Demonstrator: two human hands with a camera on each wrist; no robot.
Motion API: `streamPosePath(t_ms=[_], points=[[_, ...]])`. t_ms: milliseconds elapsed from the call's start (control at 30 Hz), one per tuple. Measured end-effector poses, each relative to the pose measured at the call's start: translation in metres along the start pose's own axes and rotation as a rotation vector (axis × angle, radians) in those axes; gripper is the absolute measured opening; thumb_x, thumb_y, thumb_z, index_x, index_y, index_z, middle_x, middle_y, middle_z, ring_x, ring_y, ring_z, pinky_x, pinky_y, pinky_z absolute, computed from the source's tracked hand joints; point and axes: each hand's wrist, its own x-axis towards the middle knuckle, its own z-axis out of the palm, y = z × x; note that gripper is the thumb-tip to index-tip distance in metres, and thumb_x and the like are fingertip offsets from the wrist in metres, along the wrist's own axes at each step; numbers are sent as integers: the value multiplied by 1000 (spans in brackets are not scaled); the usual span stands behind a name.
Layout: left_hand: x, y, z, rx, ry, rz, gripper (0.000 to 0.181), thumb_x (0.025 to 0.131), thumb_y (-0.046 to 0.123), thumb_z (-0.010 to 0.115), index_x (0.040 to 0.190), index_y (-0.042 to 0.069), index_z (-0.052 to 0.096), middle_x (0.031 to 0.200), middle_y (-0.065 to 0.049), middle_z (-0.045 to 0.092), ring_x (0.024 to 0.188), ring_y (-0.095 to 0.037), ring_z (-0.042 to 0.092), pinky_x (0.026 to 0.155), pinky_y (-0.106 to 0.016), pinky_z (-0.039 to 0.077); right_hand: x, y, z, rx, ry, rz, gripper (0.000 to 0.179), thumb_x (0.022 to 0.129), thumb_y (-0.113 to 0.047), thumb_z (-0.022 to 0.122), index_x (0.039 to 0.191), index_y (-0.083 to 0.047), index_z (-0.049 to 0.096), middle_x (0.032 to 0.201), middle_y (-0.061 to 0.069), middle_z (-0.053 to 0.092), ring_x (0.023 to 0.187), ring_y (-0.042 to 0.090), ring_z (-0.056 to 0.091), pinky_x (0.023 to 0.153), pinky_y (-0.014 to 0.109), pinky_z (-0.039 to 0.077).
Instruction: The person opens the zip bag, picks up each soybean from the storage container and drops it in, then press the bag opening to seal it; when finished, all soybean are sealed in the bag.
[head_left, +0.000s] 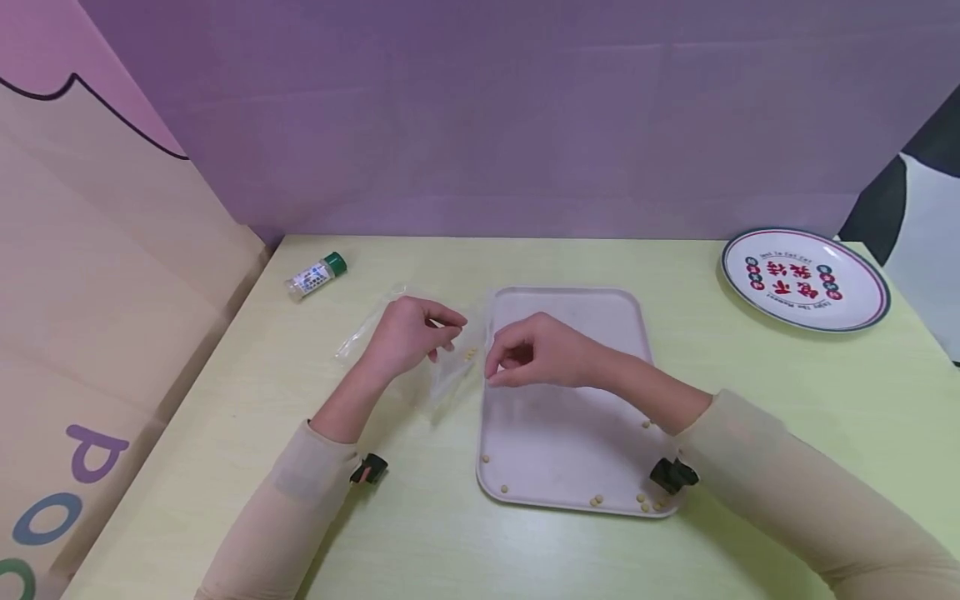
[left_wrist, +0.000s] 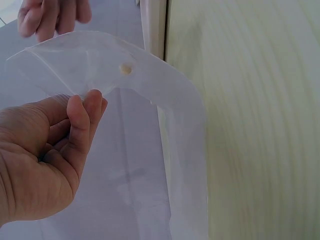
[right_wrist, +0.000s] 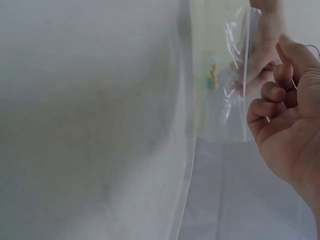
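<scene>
My left hand [head_left: 412, 333] pinches a clear plastic zip bag [left_wrist: 165, 95] by its edge. Several small yellow beans [head_left: 469, 354] lie low inside the bag, and one bean [left_wrist: 125, 69] shows through the film in the left wrist view. Over the left edge of the pale tray [head_left: 570, 417] hovers my right hand [head_left: 536, 354], beside the bag, its fingers curled and thumb tip close to the index fingertip. I cannot tell whether a bean sits between them. Several loose beans [head_left: 597, 501] lie along the tray's near edge, with another bean [head_left: 485, 459] at its left side.
A bottle with a green cap [head_left: 315, 275] lies at the back left of the table. At the back right is an oval plate with red lettering [head_left: 806, 281]. A purple panel [head_left: 525, 125] stands behind the table. Dark wrist cameras [head_left: 673, 476] sit on both sleeves.
</scene>
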Motion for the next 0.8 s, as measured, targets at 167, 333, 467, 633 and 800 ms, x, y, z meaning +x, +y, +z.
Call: streamPosePath(t_ms=[167, 333, 467, 633, 800], points=[[-1, 0, 0, 1, -2, -4, 17, 94, 8, 71, 109, 3, 78, 99, -15, 76, 71, -35, 71, 57, -29, 54, -1, 1, 11, 21, -112, 15, 4, 90, -14, 79, 92, -11, 77, 74, -5, 59, 69, 12, 50, 62, 23, 43], [-1, -1, 0, -2, -3, -7, 17, 95, 8, 71, 109, 3, 78, 98, -15, 76, 72, -34, 71, 56, -27, 52, 0, 6, 22, 34, -176, 6, 4, 89, -12, 79, 92, -13, 77, 77, -5, 62, 70, 11, 52, 63, 22, 45], [-1, -1, 0, -6, -2, -10, 17, 95, 8, 71, 109, 3, 78, 99, -15, 76, 73, -36, 71, 55, -26, 51, 0, 10, 30, 47, -232, 22, 4, 88, -13, 80, 91, -15, 78, 77, -6, 63, 70, 9, 53, 63, 21, 45], [-1, -1, 0, -11, -6, -20, 17, 95, 8, 71, 109, 3, 78, 101, -14, 76, 74, -37, 71, 57, -29, 54, -1, 12, 38, 55, -308, 40, 4, 87, -13, 81, 90, -14, 79, 77, -7, 65, 69, 7, 53, 64, 21, 46], [-1, 0, 0, -14, -4, -17, 17, 94, 8, 71, 109, 3, 78, 101, -11, 76, 75, -37, 71, 58, -30, 54, 0, 15, 43, 34, -344, 37, 5, 86, -12, 83, 89, -16, 80, 78, -8, 66, 69, 5, 54, 64, 20, 46]])
